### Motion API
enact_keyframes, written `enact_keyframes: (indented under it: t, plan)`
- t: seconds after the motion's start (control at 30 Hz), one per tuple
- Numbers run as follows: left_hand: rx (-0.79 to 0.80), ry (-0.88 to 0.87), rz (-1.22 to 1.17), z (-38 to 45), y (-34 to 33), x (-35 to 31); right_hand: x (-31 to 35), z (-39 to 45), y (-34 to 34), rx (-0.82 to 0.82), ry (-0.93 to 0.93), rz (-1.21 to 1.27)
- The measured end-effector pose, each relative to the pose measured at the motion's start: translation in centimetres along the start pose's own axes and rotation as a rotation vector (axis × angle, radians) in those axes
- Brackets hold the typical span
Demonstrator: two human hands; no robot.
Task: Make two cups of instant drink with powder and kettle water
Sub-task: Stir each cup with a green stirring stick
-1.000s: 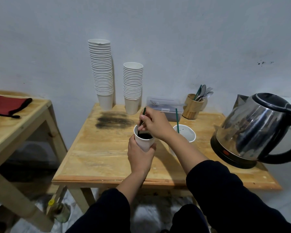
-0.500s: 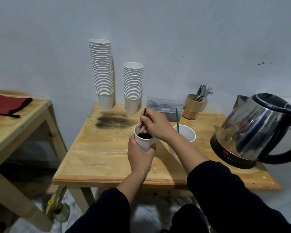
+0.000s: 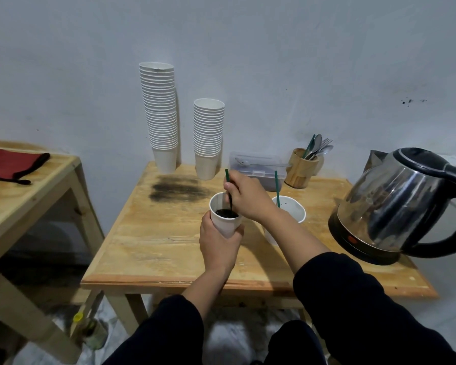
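Almost nothing has moved since a moment ago: our right hand (image 3: 244, 197) still pinches the green stick (image 3: 228, 189) in its fingers, the stick dipped in the dark drink. Our left hand (image 3: 219, 239) curls its fingers round the paper cup (image 3: 224, 218), held just above the bench (image 3: 148, 241). On the far left a red cloth (image 3: 9, 163) lies on the side table (image 3: 29, 196), with a gap between that and our bench. Two cup stacks (image 3: 161, 111) stand by the grey wall (image 3: 274, 61). A second cup (image 3: 291, 212) with its own stick sits beside our right wrist. The kettle (image 3: 390, 204) stands near the right edge.
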State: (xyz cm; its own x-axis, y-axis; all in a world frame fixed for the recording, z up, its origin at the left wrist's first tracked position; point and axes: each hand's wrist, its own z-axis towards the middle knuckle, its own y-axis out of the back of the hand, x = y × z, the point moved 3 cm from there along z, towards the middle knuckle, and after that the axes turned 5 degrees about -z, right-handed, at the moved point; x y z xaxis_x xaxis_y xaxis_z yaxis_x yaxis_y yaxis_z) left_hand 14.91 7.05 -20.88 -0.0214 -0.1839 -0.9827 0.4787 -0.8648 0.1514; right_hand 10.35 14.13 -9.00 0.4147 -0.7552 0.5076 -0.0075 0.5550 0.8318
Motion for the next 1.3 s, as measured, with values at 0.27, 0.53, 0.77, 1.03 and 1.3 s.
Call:
enact_keyframes:
  t: [0.27, 0.53, 0.77, 1.03, 1.3]
  plan:
    - [0.011, 0.0, -0.009, 0.0, 0.0, 0.0, 0.5, -0.5, -0.2, 0.036, -0.028, 0.298]
    - [0.001, -0.001, 0.001, 0.0, 0.0, 0.0, 0.1, 0.0, 0.0, -0.072, -0.017, -0.007]
    - [0.0, -0.003, 0.015, 0.0, -0.1, 0.1, 0.0, 0.0, 0.0, 0.0, -0.038, 0.126]
    - [0.012, 0.003, 0.003, 0.1, -0.1, 0.2, 0.1, -0.2, -0.5, -0.032, -0.03, 0.262]
    - [-0.006, -0.01, 0.016, 0.0, -0.1, 0.0, -0.7, 0.2, 0.1, -0.079, -0.022, 0.006]
